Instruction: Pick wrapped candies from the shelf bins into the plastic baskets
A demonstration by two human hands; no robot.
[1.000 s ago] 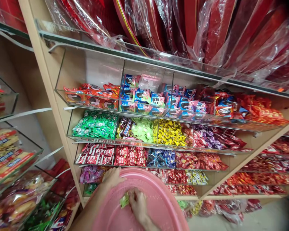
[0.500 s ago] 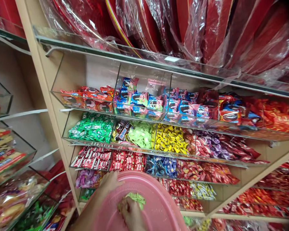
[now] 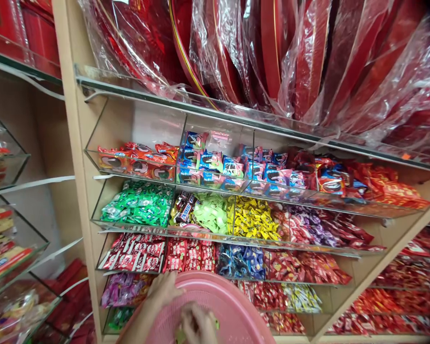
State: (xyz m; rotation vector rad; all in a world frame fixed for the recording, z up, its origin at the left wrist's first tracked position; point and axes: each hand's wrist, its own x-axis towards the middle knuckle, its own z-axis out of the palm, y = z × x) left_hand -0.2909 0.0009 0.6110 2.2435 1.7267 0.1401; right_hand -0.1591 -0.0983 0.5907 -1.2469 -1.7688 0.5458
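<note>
At the bottom of the view I hold a pink plastic basket (image 3: 236, 310) up against the sweet shelves. My left hand (image 3: 165, 290) grips its near-left rim, fingers curled over the edge. My right hand (image 3: 198, 325) is inside the basket with its fingers closed round light green candies (image 3: 216, 325), of which only slivers show beside the hand. The shelf bin of the same light green candies (image 3: 211, 212) is straight above, between the Snickers bars (image 3: 182, 210) and the yellow sweets (image 3: 252, 217).
Glass-fronted bins hold bright green packets (image 3: 139, 203), red wafer packs (image 3: 136, 251), blue sweets (image 3: 241, 260) and cookie packs (image 3: 208, 162). Red boxes in plastic wrap (image 3: 272, 52) stand on the top shelf. A second shelf unit (image 3: 7, 239) stands at the left.
My right hand has gathered the green candies in the basket and closed over them. The view has tilted up, so basket and hands sit lower in the frame.
</note>
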